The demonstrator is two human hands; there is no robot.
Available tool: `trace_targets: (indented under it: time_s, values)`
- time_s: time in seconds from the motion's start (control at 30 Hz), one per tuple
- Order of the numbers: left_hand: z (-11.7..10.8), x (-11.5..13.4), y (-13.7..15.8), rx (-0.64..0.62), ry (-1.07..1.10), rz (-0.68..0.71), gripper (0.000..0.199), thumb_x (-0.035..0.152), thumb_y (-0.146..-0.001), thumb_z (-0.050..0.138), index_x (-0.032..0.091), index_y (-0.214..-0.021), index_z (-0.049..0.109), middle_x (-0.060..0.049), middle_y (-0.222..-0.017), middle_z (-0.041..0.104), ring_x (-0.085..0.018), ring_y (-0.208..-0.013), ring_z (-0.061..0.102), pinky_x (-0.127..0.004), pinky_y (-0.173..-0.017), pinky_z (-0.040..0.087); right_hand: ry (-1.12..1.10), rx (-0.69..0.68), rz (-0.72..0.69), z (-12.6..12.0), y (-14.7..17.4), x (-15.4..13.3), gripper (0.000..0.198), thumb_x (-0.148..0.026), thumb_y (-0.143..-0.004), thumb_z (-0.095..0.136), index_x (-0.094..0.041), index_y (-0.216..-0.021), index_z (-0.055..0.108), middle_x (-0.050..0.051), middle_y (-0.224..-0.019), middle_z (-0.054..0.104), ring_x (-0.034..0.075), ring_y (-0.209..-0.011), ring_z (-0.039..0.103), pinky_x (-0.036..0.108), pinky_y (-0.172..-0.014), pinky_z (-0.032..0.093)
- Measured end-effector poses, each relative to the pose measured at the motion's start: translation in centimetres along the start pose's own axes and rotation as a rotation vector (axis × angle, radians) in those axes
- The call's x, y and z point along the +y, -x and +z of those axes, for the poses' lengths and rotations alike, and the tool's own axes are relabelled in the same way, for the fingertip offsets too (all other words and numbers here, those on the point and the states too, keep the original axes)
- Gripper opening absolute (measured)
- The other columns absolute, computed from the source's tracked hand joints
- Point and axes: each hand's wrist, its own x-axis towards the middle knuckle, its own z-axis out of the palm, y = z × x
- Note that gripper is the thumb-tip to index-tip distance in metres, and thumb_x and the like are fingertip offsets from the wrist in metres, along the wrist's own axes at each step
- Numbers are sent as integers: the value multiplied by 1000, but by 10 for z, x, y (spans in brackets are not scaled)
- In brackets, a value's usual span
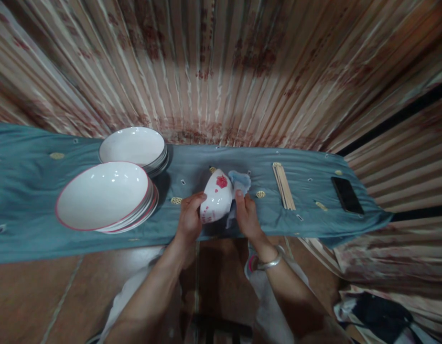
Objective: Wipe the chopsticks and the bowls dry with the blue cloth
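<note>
Two hands hold a bowl and a rag at the table's near side. The left hand [192, 215] has its fingers closed on the near left side of the tipped white bowl [217, 198], whose longer outline runs from near left to far right. The right hand [246, 212] grips the pale blue rag [241, 180], directly right of the bowl; whether they touch, I cannot tell. Wooden sticks [283, 186] lie farther right.

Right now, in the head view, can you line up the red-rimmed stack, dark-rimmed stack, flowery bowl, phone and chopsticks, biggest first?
1. Red-rimmed stack
2. Dark-rimmed stack
3. Flowery bowl
Phone and chopsticks come last, too alike to rank.
</note>
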Motion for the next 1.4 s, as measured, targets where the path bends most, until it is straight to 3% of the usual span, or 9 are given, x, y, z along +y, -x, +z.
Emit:
trace_targets:
  time_s: [0.13, 0.27, 0.4, 0.53, 0.73, 0.87, 1.13, 1.4]
  values:
    - [-3, -2, -4, 25, 40, 39, 23, 28, -56, 70, 17, -45, 53, 6, -44, 40, -7, -42, 32, -23, -42, 25, -24, 26, 168, 3, -1, 8, 58, -69, -89, 31, -20, -72, 57, 4, -67, 62, 19, -72, 59, 31, -72, 48]
    - [-4, -1, -7, 63, 86, 51, 23, 27, -55, 70, 17, -45, 51, 6, -45, 40, -6, -42, 34, -22, -42, 27, -14, 13, 201, 6, 3, 11, 59, -71, -87, 30, -21, -67, 54, 2, -62, 58, 18, -69, 58, 31, -70, 46]
    - [-4, 3, -9, 100, 119, 53, 24, 26, -53, 70, 17, -45, 49, 7, -45, 40, -6, -41, 35, -21, -43, 28, 15, -43, 168, 8, 10, 9, 61, -68, -90, 27, -19, -76, 61, 6, -73, 65, 21, -76, 63, 33, -73, 47]
    - [-2, 9, -11, 166, 141, 38, 23, 25, -48, 69, 18, -42, 47, 9, -40, 37, -5, -39, 32, -22, -42, 27, 131, -130, 109, 11, 19, 10, 58, -61, -95, 25, -20, -75, 62, 8, -67, 63, 24, -72, 64, 34, -67, 47]
    - [-4, 13, -14, 194, 144, 43, 21, 25, -50, 68, 17, -46, 49, 7, -44, 43, -6, -41, 38, -21, -43, 31, 387, -210, -196, 15, 32, 18, 50, -43, -102, 26, -19, -77, 62, 8, -66, 59, 21, -68, 60, 34, -64, 47]
    - [-7, 12, -16, 195, 165, 69, 23, 24, -50, 69, 17, -46, 48, 8, -44, 41, -5, -40, 38, -20, -42, 30, 449, -257, -307, 14, 35, 18, 45, -36, -103, 29, -18, -78, 62, 8, -65, 58, 21, -66, 58, 33, -62, 46]
    - [-8, 10, -19, 205, 212, 65, 19, 24, -48, 71, 16, -45, 54, 7, -43, 46, -6, -39, 40, -19, -40, 32, 409, -248, -392, 11, 38, 0, 33, -30, -101, 36, -19, -76, 55, 4, -65, 61, 16, -60, 60, 27, -59, 43]
    - [-3, 9, -18, 192, 302, -35, 11, 20, -48, 69, 16, -48, 59, 3, -46, 57, -10, -43, 49, -22, -43, 40, 233, -54, -325, -11, 30, -12, 26, -33, -97, 46, -19, -82, 60, 3, -69, 65, 15, -63, 63, 25, -62, 46]
